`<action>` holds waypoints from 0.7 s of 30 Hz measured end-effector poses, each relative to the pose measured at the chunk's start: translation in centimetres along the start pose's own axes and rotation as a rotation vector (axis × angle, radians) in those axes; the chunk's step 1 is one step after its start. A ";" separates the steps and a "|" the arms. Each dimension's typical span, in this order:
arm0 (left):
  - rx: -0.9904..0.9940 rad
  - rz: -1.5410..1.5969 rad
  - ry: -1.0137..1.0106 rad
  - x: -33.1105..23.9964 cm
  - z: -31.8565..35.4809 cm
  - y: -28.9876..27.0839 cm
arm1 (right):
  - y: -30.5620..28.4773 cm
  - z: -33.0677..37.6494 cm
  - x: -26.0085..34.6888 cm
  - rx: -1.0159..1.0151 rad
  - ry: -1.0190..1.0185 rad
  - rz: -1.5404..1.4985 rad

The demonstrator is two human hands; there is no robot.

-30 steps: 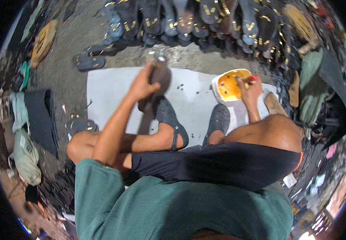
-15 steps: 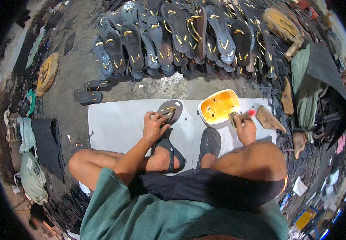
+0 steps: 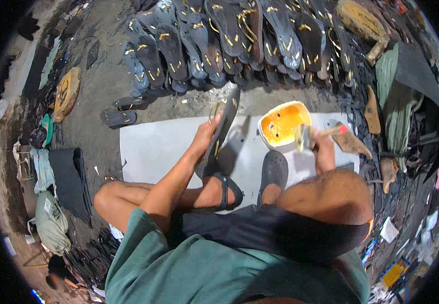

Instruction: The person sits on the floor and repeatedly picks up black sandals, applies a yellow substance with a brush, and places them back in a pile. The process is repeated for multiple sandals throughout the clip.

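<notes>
My left hand (image 3: 206, 136) is closed on a dark flip-flop (image 3: 224, 124) with a gold-coloured strap. The flip-flop is raised off the pale sheet (image 3: 153, 147) and turned up on its edge, its underside facing right. In my right hand (image 3: 324, 153) is a brush (image 3: 304, 137), its bristle end blurred and its handle red-tipped. That bristle end hovers beside the lower right rim of a white tub (image 3: 261, 133), whose inside is coated yellow with a few dark specks. My feet, in dark clogs (image 3: 274, 169), rest on the sheet between my hands.
Rows of dark flip-flops (image 3: 214, 45) with gold fittings lean together beyond the sheet. A loose pair (image 3: 118, 117) lies at the left. Wooden shaped pieces (image 3: 350, 140) lie on the right, near a rolled dark sheet (image 3: 417, 86). Black material (image 3: 70, 177) lies left of my knee.
My left hand has lifted the flip-flop from the sheet and tipped it onto its edge. The brush has swung slightly in my right hand. The view has shifted a little.
</notes>
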State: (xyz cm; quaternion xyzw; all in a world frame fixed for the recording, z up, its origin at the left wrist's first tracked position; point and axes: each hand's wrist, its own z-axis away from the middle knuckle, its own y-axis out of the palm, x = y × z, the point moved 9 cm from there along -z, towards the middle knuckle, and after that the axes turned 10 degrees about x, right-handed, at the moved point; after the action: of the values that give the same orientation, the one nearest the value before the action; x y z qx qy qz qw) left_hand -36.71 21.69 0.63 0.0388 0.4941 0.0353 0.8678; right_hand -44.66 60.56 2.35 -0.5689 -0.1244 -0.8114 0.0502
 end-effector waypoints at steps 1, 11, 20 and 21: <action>0.034 0.282 -0.075 -0.8 1.3 1.1 | 3.0 -0.3 4.0 0.018 -0.075 -0.302; 0.388 0.781 0.342 -14.9 2.4 11.3 | 13.4 -4.5 22.8 -0.018 -0.540 0.213; 0.386 0.637 0.351 -15.6 2.2 11.1 | 18.0 -0.9 25.1 0.188 -0.842 0.558; 0.379 0.557 0.369 -15.6 2.8 11.0 | 16.3 -1.8 26.6 0.000 -0.844 0.620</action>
State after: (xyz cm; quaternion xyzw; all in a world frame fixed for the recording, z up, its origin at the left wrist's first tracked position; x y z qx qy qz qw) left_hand -42.45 31.00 16.53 0.3242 0.6104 0.1845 0.6988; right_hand -51.95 45.96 29.03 -0.8566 0.0406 -0.4583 0.2336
